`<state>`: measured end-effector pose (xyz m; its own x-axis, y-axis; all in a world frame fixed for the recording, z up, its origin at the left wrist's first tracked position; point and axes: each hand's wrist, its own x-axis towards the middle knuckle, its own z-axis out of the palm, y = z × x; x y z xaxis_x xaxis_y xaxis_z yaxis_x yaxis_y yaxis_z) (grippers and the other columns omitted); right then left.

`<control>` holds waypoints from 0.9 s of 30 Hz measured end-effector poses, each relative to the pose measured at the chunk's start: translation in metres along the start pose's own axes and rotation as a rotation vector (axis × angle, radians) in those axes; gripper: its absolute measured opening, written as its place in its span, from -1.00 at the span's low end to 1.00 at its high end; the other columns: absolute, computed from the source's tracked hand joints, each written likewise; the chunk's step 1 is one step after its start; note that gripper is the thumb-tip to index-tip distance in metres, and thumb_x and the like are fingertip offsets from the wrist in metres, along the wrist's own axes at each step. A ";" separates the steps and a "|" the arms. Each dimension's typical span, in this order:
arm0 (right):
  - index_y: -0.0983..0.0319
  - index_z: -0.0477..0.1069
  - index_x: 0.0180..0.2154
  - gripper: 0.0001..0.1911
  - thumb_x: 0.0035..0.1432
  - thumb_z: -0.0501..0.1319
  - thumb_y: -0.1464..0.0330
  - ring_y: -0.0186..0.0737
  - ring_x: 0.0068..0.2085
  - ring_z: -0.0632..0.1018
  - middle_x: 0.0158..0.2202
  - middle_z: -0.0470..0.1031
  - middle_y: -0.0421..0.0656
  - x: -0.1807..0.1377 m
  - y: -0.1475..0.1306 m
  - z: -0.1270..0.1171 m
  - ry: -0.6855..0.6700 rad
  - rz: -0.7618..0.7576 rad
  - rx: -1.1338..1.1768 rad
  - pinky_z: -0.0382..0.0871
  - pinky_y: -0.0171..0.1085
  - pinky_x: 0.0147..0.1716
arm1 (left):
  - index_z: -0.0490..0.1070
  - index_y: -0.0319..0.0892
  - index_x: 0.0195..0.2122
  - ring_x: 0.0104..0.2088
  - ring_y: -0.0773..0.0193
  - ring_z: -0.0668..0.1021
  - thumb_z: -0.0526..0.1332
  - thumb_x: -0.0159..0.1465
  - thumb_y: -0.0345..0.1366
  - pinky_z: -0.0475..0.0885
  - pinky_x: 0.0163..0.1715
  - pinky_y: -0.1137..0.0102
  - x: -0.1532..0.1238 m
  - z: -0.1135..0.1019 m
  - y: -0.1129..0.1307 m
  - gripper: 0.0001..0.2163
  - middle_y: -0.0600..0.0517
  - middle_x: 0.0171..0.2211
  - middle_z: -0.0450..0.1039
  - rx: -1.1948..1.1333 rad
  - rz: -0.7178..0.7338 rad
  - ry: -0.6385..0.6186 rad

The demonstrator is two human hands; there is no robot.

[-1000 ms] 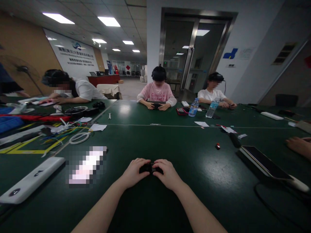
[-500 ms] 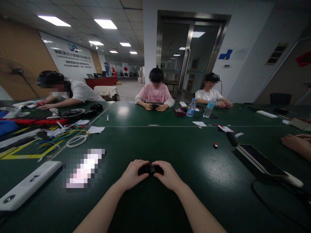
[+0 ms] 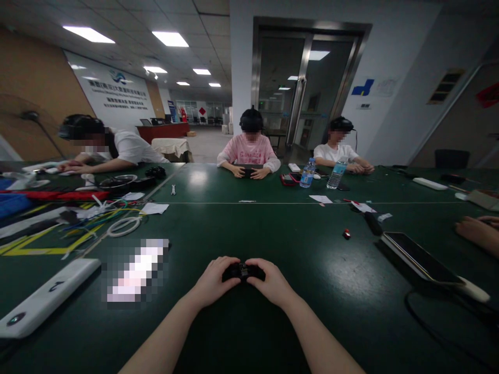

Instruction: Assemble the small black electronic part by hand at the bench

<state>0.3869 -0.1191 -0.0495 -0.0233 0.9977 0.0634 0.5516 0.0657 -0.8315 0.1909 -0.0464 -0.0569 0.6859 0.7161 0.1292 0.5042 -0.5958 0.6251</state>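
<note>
A small black object (image 3: 243, 271) lies low over the green table (image 3: 249, 228), held from both sides. My left hand (image 3: 214, 281) has its fingers curled round the object's left end. My right hand (image 3: 271, 281) grips the right end the same way, fingertips nearly meeting those of the left. Most of the object is hidden under my fingers, so I cannot make out what it is.
A white bar-shaped device (image 3: 42, 304) lies near left. A phone (image 3: 423, 258) and black cable lie right, by another person's hand (image 3: 475, 234). A small red part (image 3: 346, 234), coloured wires (image 3: 93, 221), two water bottles (image 3: 307, 174). Three people sit at the far side.
Both hands stay on the small black object in nearly the same spot. The view has shifted slightly; nothing else has visibly moved.
</note>
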 end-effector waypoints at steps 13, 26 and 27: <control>0.07 0.38 -0.11 -0.64 -0.02 0.25 0.40 -0.17 0.02 0.40 -0.05 0.41 -0.23 -0.002 0.000 0.001 0.012 -0.044 0.097 0.24 -0.08 0.05 | 0.25 -0.01 0.04 0.01 0.08 0.37 0.21 0.16 -0.24 0.27 0.01 0.18 -0.004 -0.001 -0.001 -0.60 0.00 -0.01 0.34 -0.137 -0.075 -0.034; 0.09 0.42 -0.17 -0.72 0.01 0.25 0.37 -0.21 0.01 0.39 -0.04 0.35 -0.18 -0.005 -0.008 -0.001 0.009 -0.070 0.148 0.26 -0.09 0.04 | 0.19 -0.06 0.02 -0.02 0.16 0.42 0.19 0.17 -0.35 0.31 0.01 0.23 -0.003 0.002 0.007 -0.62 -0.01 -0.05 0.35 -0.529 -0.097 -0.106; 0.10 0.43 -0.18 -0.73 0.00 0.25 0.38 -0.21 0.01 0.39 -0.04 0.35 -0.18 -0.004 -0.007 -0.001 0.009 -0.070 0.147 0.26 -0.10 0.03 | 0.19 -0.06 0.01 -0.01 0.16 0.42 0.20 0.16 -0.36 0.30 0.02 0.22 -0.003 0.002 0.008 -0.62 -0.01 -0.05 0.35 -0.529 -0.095 -0.103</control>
<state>0.3838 -0.1240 -0.0437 -0.0494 0.9905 0.1286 0.4211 0.1375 -0.8965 0.1937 -0.0536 -0.0540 0.7112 0.7029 -0.0063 0.2522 -0.2467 0.9357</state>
